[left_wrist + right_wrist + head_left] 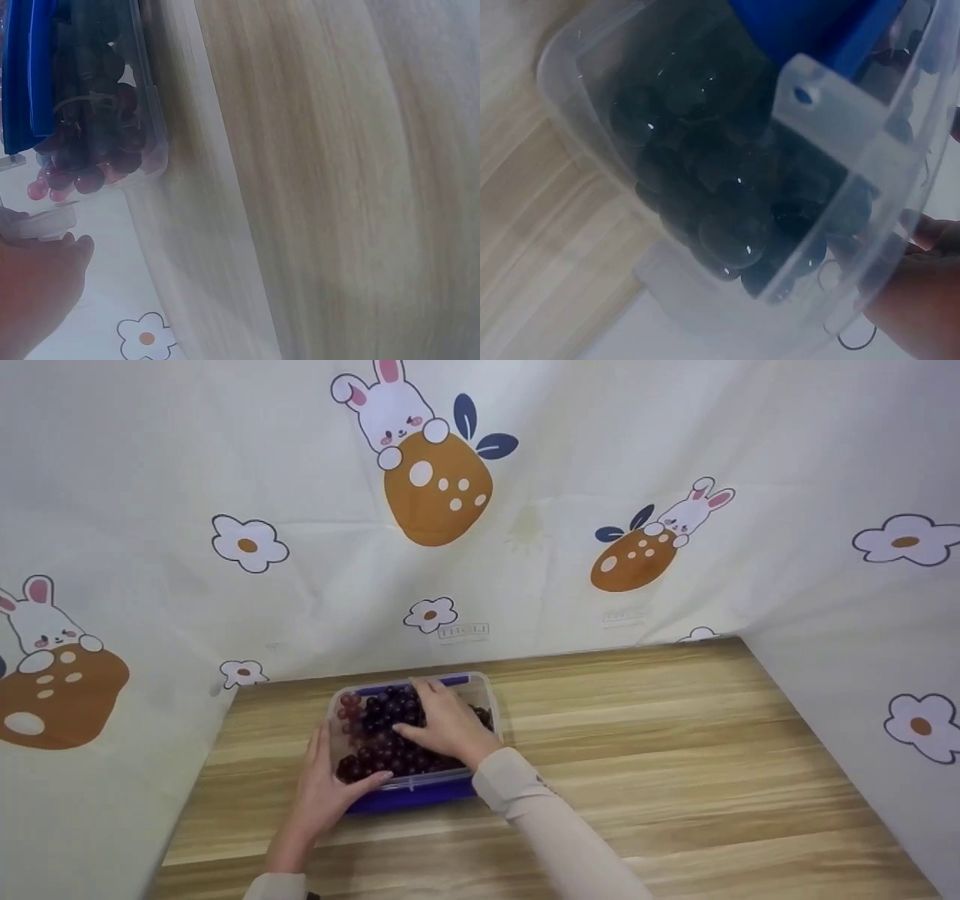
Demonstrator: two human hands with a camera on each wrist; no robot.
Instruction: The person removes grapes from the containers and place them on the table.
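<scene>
In the head view, a clear plastic container with blue parts stands on the wooden table. It holds dark purple grapes and a few redder grapes at the left back corner. My left hand holds the container's front left corner, fingers along the left wall and thumb over the front rim. My right hand reaches over the right side, its fingers and thumb spread on the dark grapes. In the right wrist view, the grapes show through the wall, with part of the right hand beyond.
Wooden table extends right of the container and in front of it. Pale cloth printed with rabbits and flowers hangs behind and along both sides. A blue clip shows on the container in the left wrist view.
</scene>
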